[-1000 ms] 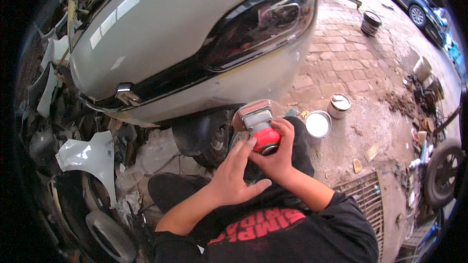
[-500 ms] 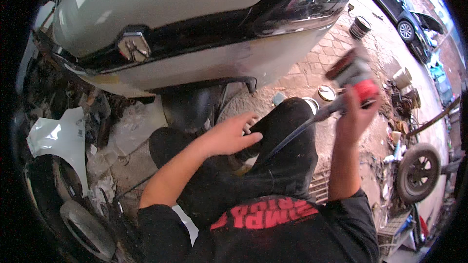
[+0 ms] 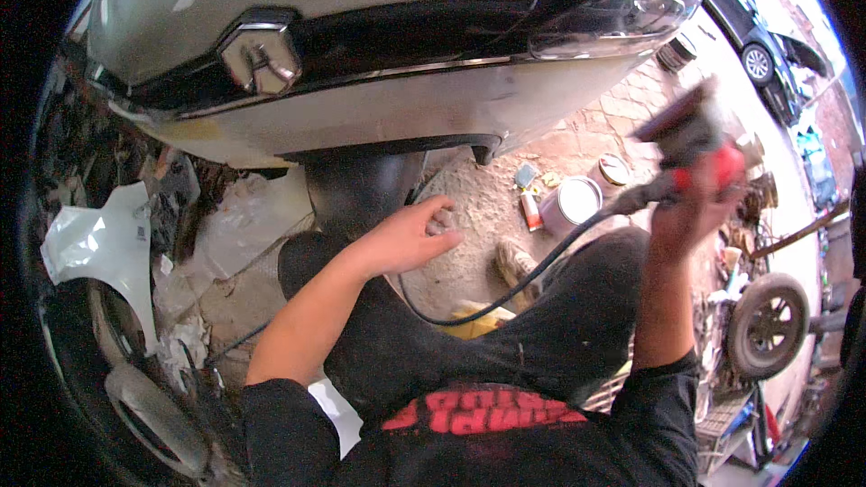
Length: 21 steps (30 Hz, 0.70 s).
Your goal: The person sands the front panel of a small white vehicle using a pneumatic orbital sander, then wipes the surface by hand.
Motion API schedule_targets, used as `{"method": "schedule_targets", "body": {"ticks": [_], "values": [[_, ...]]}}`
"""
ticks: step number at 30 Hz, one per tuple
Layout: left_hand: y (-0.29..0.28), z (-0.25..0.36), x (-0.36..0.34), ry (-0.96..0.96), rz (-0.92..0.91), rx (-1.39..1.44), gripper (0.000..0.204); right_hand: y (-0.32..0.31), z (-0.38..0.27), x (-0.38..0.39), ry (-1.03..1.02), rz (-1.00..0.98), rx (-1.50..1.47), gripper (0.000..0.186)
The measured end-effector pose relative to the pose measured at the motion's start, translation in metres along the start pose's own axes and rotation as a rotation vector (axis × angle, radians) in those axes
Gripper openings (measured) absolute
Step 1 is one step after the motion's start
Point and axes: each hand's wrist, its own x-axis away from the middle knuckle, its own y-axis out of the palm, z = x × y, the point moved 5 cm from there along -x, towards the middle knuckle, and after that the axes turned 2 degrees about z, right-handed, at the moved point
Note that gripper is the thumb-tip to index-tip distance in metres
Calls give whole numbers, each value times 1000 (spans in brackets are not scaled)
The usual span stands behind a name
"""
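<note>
My right hand [image 3: 690, 221] is closed on a red-and-grey sander [image 3: 708, 165], raised at the right and blurred, its flat pad away from the car. A dark hose [image 3: 518, 292] runs from it down between my bent legs. My left hand [image 3: 418, 236] hangs above the concrete left of centre, fingers loosely bent and apart from the thumb, with nothing visible in it. Above both hands is the front of a pale car: its bumper [image 3: 379, 117], a black strip with a chrome emblem [image 3: 257, 52], and a lamp [image 3: 606, 22] at the right end.
Open cans [image 3: 570, 206] and a small orange-and-white tube [image 3: 529, 210] stand or lie under the bumper. A white body panel [image 3: 90, 234] and dark scrap lie at left. A spare wheel [image 3: 762, 329] and clutter line the right; beyond is a dark car [image 3: 753, 45].
The sander went from both hands at centre to my right hand alone, raised rightward. My left hand let go and moved slightly left. The view shifted, showing more ground under the bumper.
</note>
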Motion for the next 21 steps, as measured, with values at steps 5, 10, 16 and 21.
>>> {"method": "schedule_targets", "body": {"ticks": [5,10,16,21], "values": [[-5,-3,-5,-49,-40,-55,50,40,33,44,-64,-232,91,55],[2,-9,-20,-84,11,-191,50,50,92,67,322,368,-288,41],[1,-21,-34,-70,102,-590,53,48,172,114,539,418,-101,40],[-5,-62,-30,-269,73,-599,52,63,161,118,489,293,-100,55]]}}
